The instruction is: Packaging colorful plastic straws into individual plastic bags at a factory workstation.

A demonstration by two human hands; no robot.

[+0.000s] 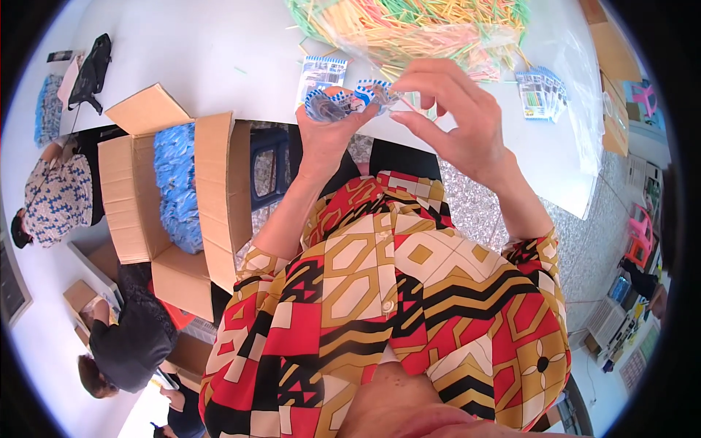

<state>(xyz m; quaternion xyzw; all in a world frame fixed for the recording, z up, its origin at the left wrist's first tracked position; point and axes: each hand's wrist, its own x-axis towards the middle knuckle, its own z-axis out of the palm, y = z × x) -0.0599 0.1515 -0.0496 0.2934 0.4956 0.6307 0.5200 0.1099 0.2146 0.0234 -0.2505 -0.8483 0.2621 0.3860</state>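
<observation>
My left hand [325, 139] is closed around a few small blue-and-white plastic packets [326, 106], which fan out above its fingers and thumb. Close to its right, my right hand [456, 109] curves toward the packets' clear ends. Its thumb and fingertips stand apart beside the film, and I make out nothing firmly held between them. Just beyond the left hand lies a flat blue-and-white packet [321, 71] on the table. Above both hands sits a big heap of thin sticks [423, 25] in green, yellow, orange and pink, partly under clear plastic.
The white table [197, 58] also bears a fanned stack of packets [542, 93] at right and a dark bag [93, 73] at far left. An opened cardboard box [125, 197] full of blue packets stands left, near a blue stool [269, 164]. Other people [131, 336] work at lower left.
</observation>
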